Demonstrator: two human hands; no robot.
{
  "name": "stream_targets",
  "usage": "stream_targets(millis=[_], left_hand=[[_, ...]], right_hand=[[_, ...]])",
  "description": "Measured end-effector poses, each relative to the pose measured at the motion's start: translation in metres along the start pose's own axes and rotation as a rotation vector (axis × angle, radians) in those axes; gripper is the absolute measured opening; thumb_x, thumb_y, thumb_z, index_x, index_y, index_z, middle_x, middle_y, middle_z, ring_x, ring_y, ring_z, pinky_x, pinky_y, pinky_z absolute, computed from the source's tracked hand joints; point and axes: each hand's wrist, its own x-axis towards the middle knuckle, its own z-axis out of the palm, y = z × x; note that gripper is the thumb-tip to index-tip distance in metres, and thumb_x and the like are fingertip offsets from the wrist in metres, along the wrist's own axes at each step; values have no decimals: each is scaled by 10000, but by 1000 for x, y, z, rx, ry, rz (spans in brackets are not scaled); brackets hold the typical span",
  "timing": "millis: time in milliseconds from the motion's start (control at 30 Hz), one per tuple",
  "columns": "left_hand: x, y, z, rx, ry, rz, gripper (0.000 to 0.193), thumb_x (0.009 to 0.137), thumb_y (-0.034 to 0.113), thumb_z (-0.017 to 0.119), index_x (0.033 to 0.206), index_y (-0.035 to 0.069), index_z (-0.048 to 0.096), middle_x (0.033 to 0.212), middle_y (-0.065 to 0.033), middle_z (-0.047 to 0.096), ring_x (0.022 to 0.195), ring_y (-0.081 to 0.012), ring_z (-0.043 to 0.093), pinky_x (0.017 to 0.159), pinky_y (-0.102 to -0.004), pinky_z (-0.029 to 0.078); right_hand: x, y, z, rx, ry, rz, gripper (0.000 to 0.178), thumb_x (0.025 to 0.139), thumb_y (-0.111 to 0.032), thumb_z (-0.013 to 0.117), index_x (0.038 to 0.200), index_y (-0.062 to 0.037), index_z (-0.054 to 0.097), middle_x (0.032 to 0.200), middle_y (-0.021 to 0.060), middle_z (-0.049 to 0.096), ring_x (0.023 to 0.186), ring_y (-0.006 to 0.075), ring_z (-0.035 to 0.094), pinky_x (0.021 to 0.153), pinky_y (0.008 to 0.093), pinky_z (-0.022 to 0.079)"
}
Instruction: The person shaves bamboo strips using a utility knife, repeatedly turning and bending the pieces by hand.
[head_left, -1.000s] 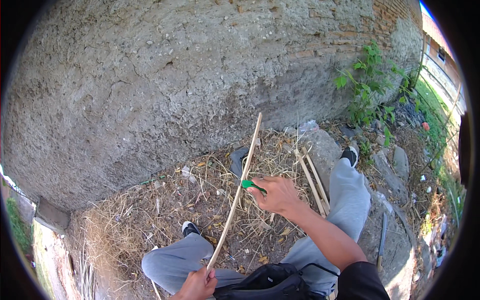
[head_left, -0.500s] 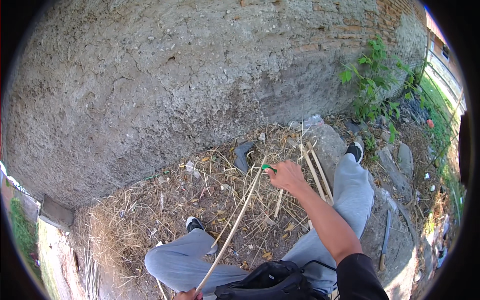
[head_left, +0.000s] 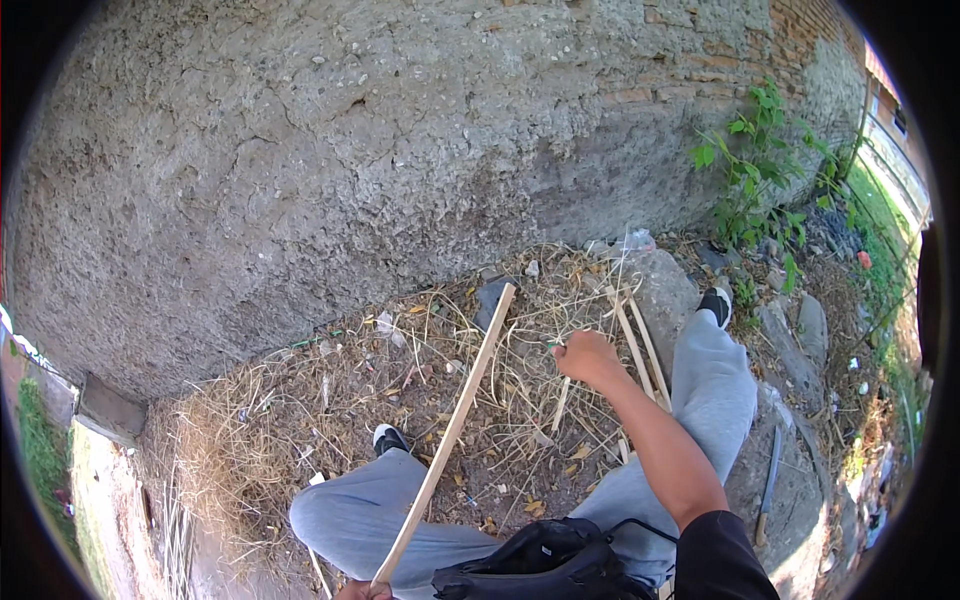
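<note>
At the lower edge my left hand (head_left: pixel 365 591), only partly in view, is closed round the near end of a long pale wooden strip (head_left: pixel 450 430). The strip slants up and away to the right, its far end in the air over the littered ground. My right hand (head_left: pixel 588 358) is a fist to the right of that far end, apart from it. A bit of a small green tool (head_left: pixel 552 345) pokes out by the thumb; the fingers hide the rest, so its kind does not show.
Beyond rises a rough grey wall (head_left: pixel 400 150), with a leafy plant (head_left: pixel 755 170) at right. More pale strips (head_left: pixel 635 345) lie beside my right leg. A long knife (head_left: pixel 770 485) rests on stone at far right. Dry straw (head_left: pixel 215 470) and shavings cover the ground. A black bag (head_left: pixel 530 565) sits at my waist.
The green tool has come off the strip as my right hand moved right and slightly nearer. The strip's far end has shifted left and up, and its broader face now shows.
</note>
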Motion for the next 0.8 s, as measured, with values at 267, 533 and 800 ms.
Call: stream_targets(millis=[267,533,800], left_hand=[[30,-7,-13,-213,-156,-99,273,877,46,588,724,178,405,617,84,412,512,-38,388,439,-228,297],[54,19,13,33,-4,-10,228,883,85,596,729,163,446,644,88,394,560,-42,368,482,-240,309],[66,51,17,-90,-135,-68,293,881,102,617,685,176,414,628,105,362,573,-43,357,495,-246,297]], right_hand=[[-44,-9,-28,724,33,-245,372,989,-350,551,1037,-21,718,651,1,551,589,66,459,542,276,386],[-72,-21,-30,776,39,-408,412,980,-370,531,1136,-19,680,634,62,587,574,130,518,577,337,427],[-82,-25,-33,945,134,-434,381,996,-339,517,1033,-6,698,613,23,558,523,88,472,521,306,393]])
